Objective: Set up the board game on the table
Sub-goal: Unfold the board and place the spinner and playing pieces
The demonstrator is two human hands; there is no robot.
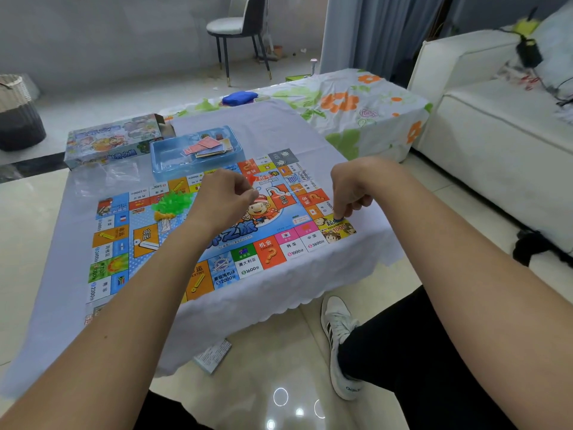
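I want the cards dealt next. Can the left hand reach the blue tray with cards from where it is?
Probably yes. The left hand hovers over the game board, just in front of the blue tray, and nothing stands between them.

One game board [198,240], one box [111,141], one blue tray [164,169], one chair [238,29], two hands [223,197].

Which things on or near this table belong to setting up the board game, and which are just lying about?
Belonging to the job:
- colourful paper game board
- clear blue plastic tray of cards
- green plastic pieces
- illustrated game box
- small blue token, pinched by the right hand

Lying about:
- blue cloth bundle
- grey chair
- woven basket
- white sofa
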